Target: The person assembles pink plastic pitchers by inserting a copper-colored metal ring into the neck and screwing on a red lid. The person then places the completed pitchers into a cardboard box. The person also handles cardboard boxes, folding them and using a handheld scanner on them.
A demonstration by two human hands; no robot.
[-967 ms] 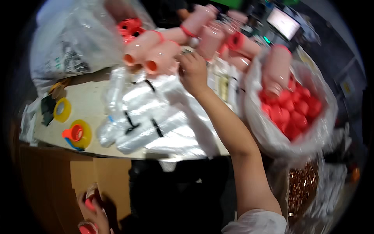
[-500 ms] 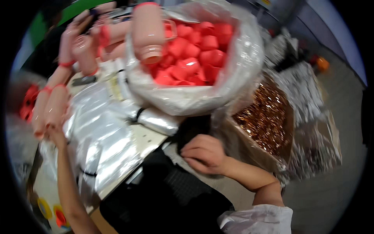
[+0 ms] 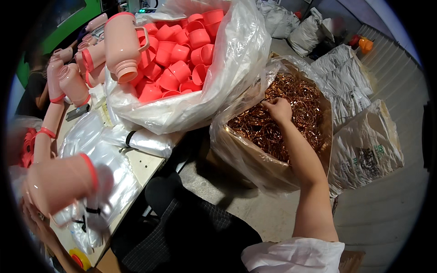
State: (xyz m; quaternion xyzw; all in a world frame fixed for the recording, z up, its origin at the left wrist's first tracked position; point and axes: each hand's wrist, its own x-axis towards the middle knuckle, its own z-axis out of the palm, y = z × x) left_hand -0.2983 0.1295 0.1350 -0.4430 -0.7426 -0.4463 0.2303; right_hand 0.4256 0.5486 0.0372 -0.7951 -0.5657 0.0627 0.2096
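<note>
A pink jug body [image 3: 59, 184] with a red rim lies tilted in my left hand [image 3: 36, 220] at the lower left, over the table. The fingers are closed at its lower-left end, partly hidden and smeared by motion. My right hand [image 3: 278, 109] is over an open box of thin copper-coloured rings [image 3: 300, 95]. Its fingers are pinched together at the rings, and what lies between them is too small to make out. Another pink jug [image 3: 122, 43] with a handle rests, mouth down, against the large clear bag [image 3: 182, 111] of red cups [image 3: 175, 54].
Several more pink jug bodies [image 3: 73, 84] line the table's far left, beside another person's arm. Flat clear plastic bags [image 3: 82, 136] and a rolled clear bag [image 3: 150, 140] with a black tie cover the table [image 3: 145, 164]. White woven sacks [image 3: 364, 150] lie right of the box.
My right hand has moved from beside the table's edge, forward and right into the box of rings. My left hand has taken a pink jug body from the row and brought it nearer. The view has shifted right.
</note>
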